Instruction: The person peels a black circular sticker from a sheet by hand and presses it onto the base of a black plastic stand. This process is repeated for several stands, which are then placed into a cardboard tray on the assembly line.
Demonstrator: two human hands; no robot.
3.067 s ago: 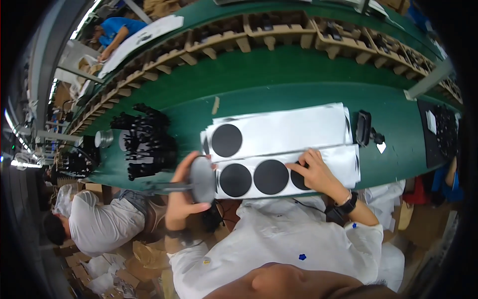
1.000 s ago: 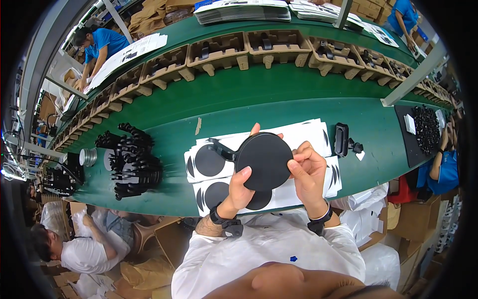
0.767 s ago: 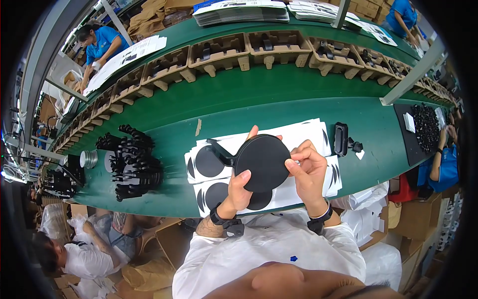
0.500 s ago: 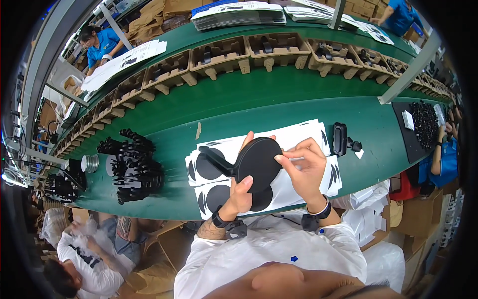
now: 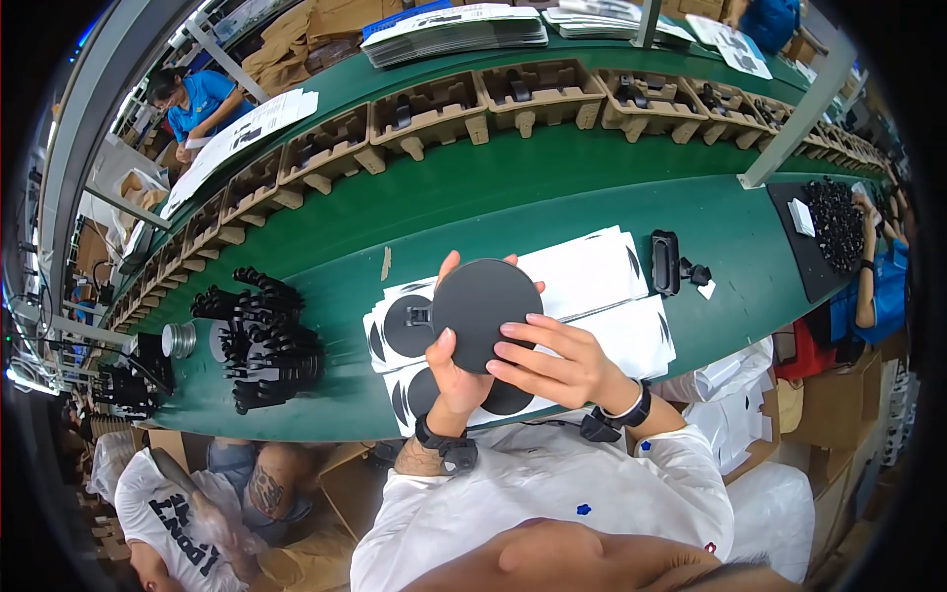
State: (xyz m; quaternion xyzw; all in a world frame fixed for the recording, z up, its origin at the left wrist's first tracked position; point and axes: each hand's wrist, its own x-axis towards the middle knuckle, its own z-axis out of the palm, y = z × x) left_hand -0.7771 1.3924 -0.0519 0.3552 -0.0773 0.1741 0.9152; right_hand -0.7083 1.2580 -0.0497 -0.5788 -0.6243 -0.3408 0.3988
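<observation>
A flat black round disc (image 5: 481,301) with a short black hinged bracket (image 5: 419,316) at its left edge faces up in front of me. My left hand (image 5: 458,370) grips it, thumb on the lower left rim and other fingertips showing past the far edge. The fingers of my right hand (image 5: 560,360) lie stretched out across the lower right of the disc's face. Beneath both hands, white sheets (image 5: 582,266) bearing black round pieces (image 5: 406,331) rest on the green bench. What my left palm touches behind the disc is hidden.
Many black bracket parts (image 5: 266,340) are heaped at left beside stacked silver discs (image 5: 179,340). A black oblong part (image 5: 666,262) lies right of the sheets. Cardboard trays (image 5: 429,116) line the far side. A metal post (image 5: 799,113) stands at right; co-workers sit around.
The disc has turned to face me more squarely, its long arm now mostly out of sight. My right hand has gone from a pinch at its edge to fingers flat on it.
</observation>
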